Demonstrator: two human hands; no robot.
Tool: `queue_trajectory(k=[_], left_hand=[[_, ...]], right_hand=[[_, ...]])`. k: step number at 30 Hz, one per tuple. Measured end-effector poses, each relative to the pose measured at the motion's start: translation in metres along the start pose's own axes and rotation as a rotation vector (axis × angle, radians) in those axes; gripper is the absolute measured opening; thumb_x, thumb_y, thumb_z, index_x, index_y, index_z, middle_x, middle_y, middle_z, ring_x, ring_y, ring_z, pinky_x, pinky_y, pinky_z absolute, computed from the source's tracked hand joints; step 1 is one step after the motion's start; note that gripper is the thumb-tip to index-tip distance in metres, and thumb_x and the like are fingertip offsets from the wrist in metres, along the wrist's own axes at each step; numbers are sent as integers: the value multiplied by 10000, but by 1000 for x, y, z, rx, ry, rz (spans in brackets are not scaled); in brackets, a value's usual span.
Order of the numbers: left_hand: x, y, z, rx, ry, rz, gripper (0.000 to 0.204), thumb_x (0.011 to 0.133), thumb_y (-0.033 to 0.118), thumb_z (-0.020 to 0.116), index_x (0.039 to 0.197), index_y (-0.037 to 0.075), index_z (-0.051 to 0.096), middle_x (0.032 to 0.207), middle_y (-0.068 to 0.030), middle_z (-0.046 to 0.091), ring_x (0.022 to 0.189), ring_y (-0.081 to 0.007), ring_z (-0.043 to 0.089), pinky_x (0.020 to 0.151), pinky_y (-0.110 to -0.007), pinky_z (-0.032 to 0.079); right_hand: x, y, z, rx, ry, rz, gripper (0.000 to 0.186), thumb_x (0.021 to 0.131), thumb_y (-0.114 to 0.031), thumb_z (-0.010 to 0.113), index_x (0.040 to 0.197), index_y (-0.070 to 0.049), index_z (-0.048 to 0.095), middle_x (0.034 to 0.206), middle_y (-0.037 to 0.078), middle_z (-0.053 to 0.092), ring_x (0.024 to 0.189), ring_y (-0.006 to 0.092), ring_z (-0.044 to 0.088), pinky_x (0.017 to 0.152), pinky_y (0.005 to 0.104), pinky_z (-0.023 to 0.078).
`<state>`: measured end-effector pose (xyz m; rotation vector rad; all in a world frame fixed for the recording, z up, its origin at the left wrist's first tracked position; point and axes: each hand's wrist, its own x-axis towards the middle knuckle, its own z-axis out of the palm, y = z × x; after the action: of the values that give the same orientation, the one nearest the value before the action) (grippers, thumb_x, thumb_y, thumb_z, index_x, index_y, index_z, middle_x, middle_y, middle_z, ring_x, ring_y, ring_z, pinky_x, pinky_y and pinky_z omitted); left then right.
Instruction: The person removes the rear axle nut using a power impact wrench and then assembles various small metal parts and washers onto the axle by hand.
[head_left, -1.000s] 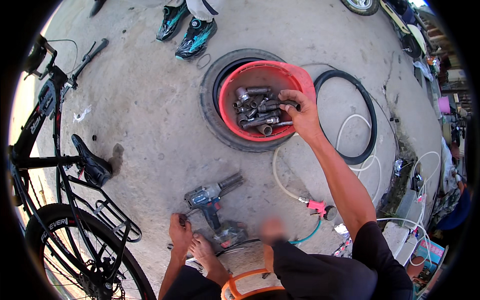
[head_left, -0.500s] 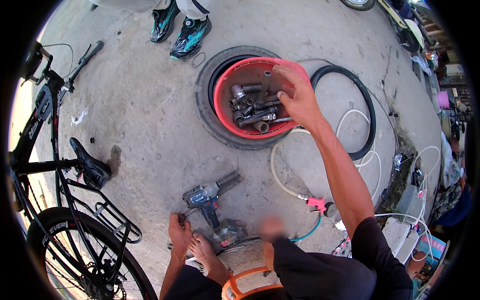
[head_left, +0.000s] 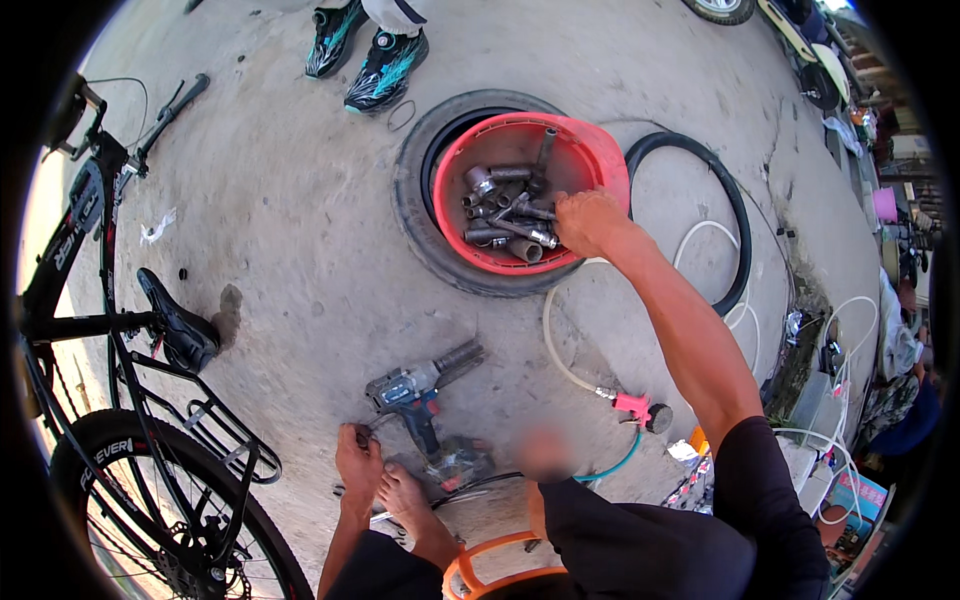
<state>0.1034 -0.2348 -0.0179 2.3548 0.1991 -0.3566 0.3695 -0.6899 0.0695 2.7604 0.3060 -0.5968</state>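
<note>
Head view. Item: red basin (head_left: 600,160), round, seated inside a black tyre (head_left: 420,235) lying flat on the concrete ground; a loose heap of grey metal sockets (head_left: 500,212) is held in it. Right hand (head_left: 590,222): reached to the basin's near right rim, fingers curled down among the sockets; whether one is pinched cannot be told. Left hand: not seen. Handling note: a single socket is best picked by its barrel between thumb and fingers and lifted clear of the heap, so that neighbours are not dragged over the rim. Orientation: the sockets lie mixed; one long extension socket (head_left: 545,148) at the basin's far side has its long axis running from the heap toward the far rim, while most others lie crosswise. Nearer than the basin, a cordless impact wrench (head_left: 420,390) lies on the ground, its nose aimed up and right toward the tyre. Right of the basin, a black inner tube (head_left: 735,215); left of it, a bicycle (head_left: 120,330).
</note>
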Motion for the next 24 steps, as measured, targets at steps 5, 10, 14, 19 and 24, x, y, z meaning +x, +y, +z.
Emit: queue_trajectory(k=[5,10,14,19,24], left_hand=[[1,2,0,6,-2,-1,130,797,1,608,894,16,523,807,-123,545,693,-270,563,660,-366,469],[1,4,-5,6,-15,5,126,798,1,605,894,18,525,807,-128,545,691,-276,559,658,-371,466],[1,3,1,-13,-8,1,130,792,2,609,892,19,527,806,-125,545,700,-266,554,660,-366,463],[1,5,-2,-20,7,-11,132,787,-1,611,889,23,532,802,-118,541,699,-255,549,659,-365,461],[1,5,-1,-32,-7,-11,137,783,-5,618,887,25,534,801,-114,537,689,-262,546,658,-366,462]], right_hand=[[-2,5,-56,1043,-234,175,399,929,-359,627,1027,28,628,894,151,688,785,268,666,769,396,533],[1,1,-73,1591,-138,114,424,991,-350,592,1128,51,607,1038,110,680,892,168,657,825,332,535],[0,7,-24,1764,61,208,413,1010,-227,540,1310,57,553,1120,157,684,1098,233,658,970,355,511],[-2,-11,-45,617,74,87,357,951,-198,545,1238,-1,625,1074,216,703,1069,326,671,950,421,496],[-3,-21,-23,278,-85,123,355,900,-273,590,1141,-30,687,1070,196,713,1012,338,686,914,460,501]])
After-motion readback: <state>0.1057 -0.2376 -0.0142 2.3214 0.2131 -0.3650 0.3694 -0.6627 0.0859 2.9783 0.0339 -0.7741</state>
